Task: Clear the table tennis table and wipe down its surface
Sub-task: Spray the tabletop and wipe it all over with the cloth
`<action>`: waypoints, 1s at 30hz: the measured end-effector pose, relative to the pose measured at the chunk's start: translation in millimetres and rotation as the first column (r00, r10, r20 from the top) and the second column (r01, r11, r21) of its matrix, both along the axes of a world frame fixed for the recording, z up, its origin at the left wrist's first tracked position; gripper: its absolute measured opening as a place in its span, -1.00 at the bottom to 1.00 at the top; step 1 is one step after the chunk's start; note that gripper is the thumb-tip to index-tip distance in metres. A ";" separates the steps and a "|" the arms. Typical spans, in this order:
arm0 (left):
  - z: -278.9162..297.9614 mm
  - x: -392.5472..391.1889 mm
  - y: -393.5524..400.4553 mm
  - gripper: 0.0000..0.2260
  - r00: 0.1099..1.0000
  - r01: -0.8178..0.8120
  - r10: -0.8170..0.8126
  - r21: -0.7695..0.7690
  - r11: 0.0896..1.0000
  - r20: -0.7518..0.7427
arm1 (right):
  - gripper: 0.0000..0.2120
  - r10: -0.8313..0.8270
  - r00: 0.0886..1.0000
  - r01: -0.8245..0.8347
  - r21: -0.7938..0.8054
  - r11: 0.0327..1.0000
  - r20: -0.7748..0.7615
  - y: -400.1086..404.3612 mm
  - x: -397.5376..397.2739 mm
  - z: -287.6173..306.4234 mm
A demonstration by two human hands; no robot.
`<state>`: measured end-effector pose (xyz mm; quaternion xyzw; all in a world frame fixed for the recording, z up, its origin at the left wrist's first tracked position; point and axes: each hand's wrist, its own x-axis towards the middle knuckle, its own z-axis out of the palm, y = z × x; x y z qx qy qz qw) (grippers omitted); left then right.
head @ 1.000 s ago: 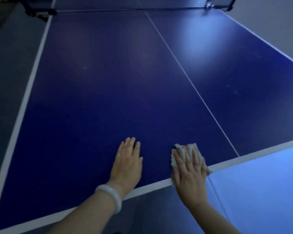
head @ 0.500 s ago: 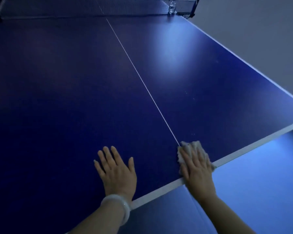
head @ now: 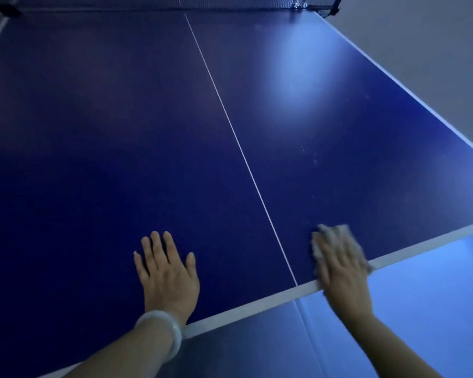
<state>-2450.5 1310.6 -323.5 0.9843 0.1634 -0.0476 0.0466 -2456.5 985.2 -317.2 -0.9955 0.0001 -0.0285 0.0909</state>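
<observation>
1. Head view: table (head: 120, 132) carries no loose items on the visible half; clearing appears done.
2. Net (head: 175, 2) spans the far edge.
3. Left hand (head: 167, 271) rests flat near the near edge, fingers straight, holding nothing.
4. Right hand (head: 342, 266) presses flat at the near edge, right of the centre line.
5. Cloth (head: 318, 241) lies beneath the right hand; wiping is judged in progress, with specks remaining further up the right half.
</observation>
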 end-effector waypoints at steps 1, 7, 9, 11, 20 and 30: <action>-1.0 -0.1 0.1 -0.32 1.000 -0.001 0.001 0.000 1.000 0.002 | -0.51 -0.151 0.988 0.152 0.021 0.988 -0.020 -7.0 2.4 0.4; 0.4 -0.2 -1.9 -0.32 1.000 -0.007 0.007 0.002 1.000 -0.001 | -0.49 0.102 0.994 -0.102 -0.002 0.995 -0.047 69.6 -8.9 -3.0; 0.3 -0.2 -1.7 -0.32 1.000 -0.008 0.008 0.017 1.000 -0.007 | -0.49 0.367 0.929 -0.367 0.010 0.930 -0.050 80.3 -13.5 -6.1; 1.9 -0.3 -1.8 -0.33 1.000 -0.007 0.007 0.016 1.000 -0.008 | -0.49 0.515 0.853 -0.518 -0.021 0.855 -0.080 63.1 -0.5 -2.9; -0.1 -1.3 -1.2 -0.38 0.999 0.008 -0.008 0.003 1.000 0.039 | -0.43 0.004 0.989 -0.012 -0.054 0.998 -0.150 -18.4 66.8 5.3; 9.9 9.7 -9.9 -0.45 0.995 -0.058 0.068 -0.139 0.989 0.072 | -0.45 0.013 0.988 -0.010 0.021 1.000 -0.156 -24.4 67.7 -3.2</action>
